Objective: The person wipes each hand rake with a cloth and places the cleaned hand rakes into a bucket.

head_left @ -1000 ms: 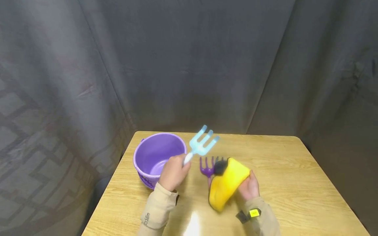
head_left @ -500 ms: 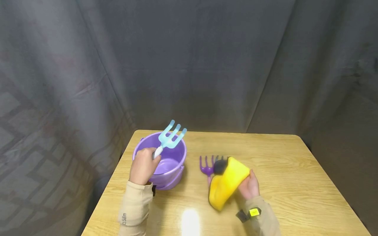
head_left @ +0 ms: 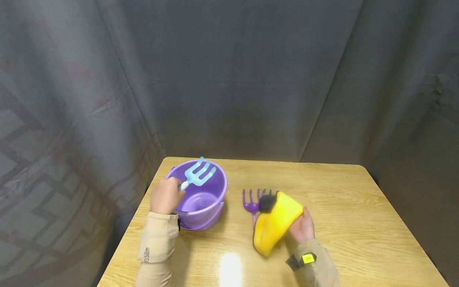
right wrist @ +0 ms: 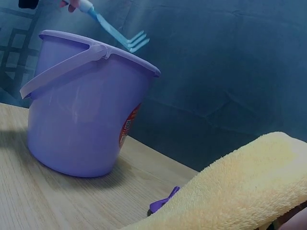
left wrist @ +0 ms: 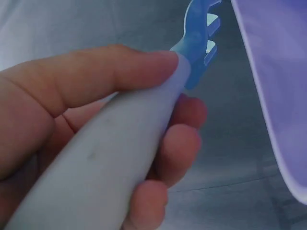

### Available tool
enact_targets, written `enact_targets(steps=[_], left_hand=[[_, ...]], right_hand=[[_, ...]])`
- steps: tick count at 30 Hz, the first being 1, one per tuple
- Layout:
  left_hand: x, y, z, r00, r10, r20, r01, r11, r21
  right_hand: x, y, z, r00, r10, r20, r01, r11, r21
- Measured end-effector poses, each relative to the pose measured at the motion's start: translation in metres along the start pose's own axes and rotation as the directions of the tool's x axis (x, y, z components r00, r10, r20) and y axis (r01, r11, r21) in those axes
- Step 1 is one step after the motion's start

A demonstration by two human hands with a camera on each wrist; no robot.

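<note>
The right wrist view alone shows a red label [right wrist: 129,126] on the purple bucket [right wrist: 84,112], and the fork [right wrist: 115,32] clear above its rim. The left grip [head_left: 166,196] wraps its smooth white handle; its three-pronged head is pale blue. The right grip [head_left: 303,228] holds the fuzzy yellow cloth [head_left: 279,223].

we've got the purple bucket [right wrist: 86,115] standing on the wooden table [right wrist: 53,206], handle [right wrist: 62,72] slanting down its near side, red label [right wrist: 128,125] showing at the right! up top, we see the left hand [right wrist: 71,4], partly cropped, gripping the blue fork [right wrist: 113,30], tines above the rim! lower right, we have fluffy yellow cloth [right wrist: 244,184], a purple piece [right wrist: 160,205] peeking out beside it, a sliver of the right hand [right wrist: 295,221] cornered below, dark curtain [right wrist: 230,76] behind!
</note>
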State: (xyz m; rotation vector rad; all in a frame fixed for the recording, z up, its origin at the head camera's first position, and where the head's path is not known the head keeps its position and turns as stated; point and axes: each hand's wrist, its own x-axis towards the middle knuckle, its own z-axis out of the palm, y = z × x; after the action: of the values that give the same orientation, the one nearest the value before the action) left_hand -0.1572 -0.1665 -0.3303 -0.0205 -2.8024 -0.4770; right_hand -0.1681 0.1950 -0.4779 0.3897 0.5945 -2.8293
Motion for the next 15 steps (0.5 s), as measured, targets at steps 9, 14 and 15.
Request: enact_targets(steps=[9, 14, 15], left_hand=[[0.007, -0.001, 0.020, 0.994, -0.037, 0.107, 0.040, 0.999, -0.022], [0.010, 0.000, 0.030, 0.991, -0.032, 0.127, 0.034, 0.999, -0.015], [0.011, 0.000, 0.032, 0.991, -0.027, 0.132, 0.028, 1.000, -0.010]], right_hand=[[-0.001, 0.000, -0.002, 1.000, 0.000, -0.024, 0.000, 1.000, 0.002], [-0.001, 0.000, -0.004, 1.000, -0.007, -0.028, 0.007, 1.000, -0.011], [-0.001, 0.001, -0.004, 1.000, -0.006, -0.026, 0.006, 1.000, -0.007]])
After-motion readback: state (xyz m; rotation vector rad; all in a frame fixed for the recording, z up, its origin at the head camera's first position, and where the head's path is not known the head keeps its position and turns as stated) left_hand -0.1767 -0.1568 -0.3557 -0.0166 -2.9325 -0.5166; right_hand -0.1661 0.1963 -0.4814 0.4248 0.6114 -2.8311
